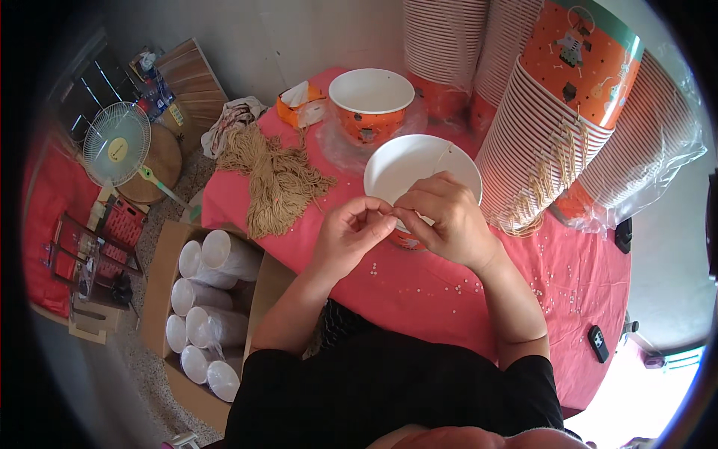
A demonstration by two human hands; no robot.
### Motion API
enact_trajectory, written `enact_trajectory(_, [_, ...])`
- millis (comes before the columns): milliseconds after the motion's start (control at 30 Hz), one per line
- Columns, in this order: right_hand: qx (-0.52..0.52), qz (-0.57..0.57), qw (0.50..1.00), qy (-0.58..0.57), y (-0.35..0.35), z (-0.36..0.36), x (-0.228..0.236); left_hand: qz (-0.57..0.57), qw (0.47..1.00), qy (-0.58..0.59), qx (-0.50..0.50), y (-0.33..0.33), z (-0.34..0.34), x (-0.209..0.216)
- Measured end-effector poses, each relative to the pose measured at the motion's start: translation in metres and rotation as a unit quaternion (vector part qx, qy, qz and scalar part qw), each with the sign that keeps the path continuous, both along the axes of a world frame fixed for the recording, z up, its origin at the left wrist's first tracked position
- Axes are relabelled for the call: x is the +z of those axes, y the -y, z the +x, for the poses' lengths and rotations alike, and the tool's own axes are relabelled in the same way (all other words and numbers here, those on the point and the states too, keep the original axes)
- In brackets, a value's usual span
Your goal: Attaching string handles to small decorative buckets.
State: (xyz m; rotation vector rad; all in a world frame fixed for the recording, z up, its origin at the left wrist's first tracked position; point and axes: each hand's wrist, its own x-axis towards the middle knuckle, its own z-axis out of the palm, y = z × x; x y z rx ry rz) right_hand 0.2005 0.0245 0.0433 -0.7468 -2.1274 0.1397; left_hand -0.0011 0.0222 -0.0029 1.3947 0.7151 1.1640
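A paper bucket [389,170], white inside and orange outside, stands upright on the table in front of me. A short piece of thin tan cord shows at its far right rim. At the near rim, my left hand [351,232] is closed in a pinch, thumb against forefinger. My right hand [445,217] pinches at the same spot, its fingertips meeting the left ones, and its back hides part of the bucket. Whatever small thing lies between the fingertips is too hidden to name. A bundle of tan cords [273,183] lies left of the bucket.
Behind stands another orange bucket [370,97] on clear plastic. Tall nested bucket stacks [523,150] rise at right, one with cord loops hanging. White bits dot the pink tablecloth [479,314]; a remote [597,343] lies near its right edge. Left are a carton [161,329] of wrapped stacks and a fan [117,146].
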Motion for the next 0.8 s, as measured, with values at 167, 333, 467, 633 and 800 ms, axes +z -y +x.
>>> enact_trajectory(167, [0.052, -0.092, 0.994, -0.017, -0.005, 0.006, -0.003, 0.023, 0.998, -0.050, 0.002, -0.002, 0.003, -0.001])
enact_trajectory(333, [0.085, -0.199, 0.975, -0.054, -0.002, 0.009, 0.000, 0.043, 0.997, -0.065, -0.008, -0.004, 0.002, -0.002])
enact_trajectory(467, [0.104, -0.227, 0.967, -0.045, -0.003, 0.009, 0.000, 0.053, 0.998, -0.034, -0.009, -0.001, 0.006, -0.003])
enact_trajectory(633, [0.117, -0.174, 0.977, -0.027, -0.004, 0.010, -0.003, 0.140, 0.987, -0.067, 0.032, 0.000, 0.008, -0.009])
enact_trajectory(800, [0.118, -0.199, 0.973, 0.002, 0.000, 0.013, 0.000, 0.251, 0.962, -0.088, 0.060, -0.001, 0.011, -0.011])
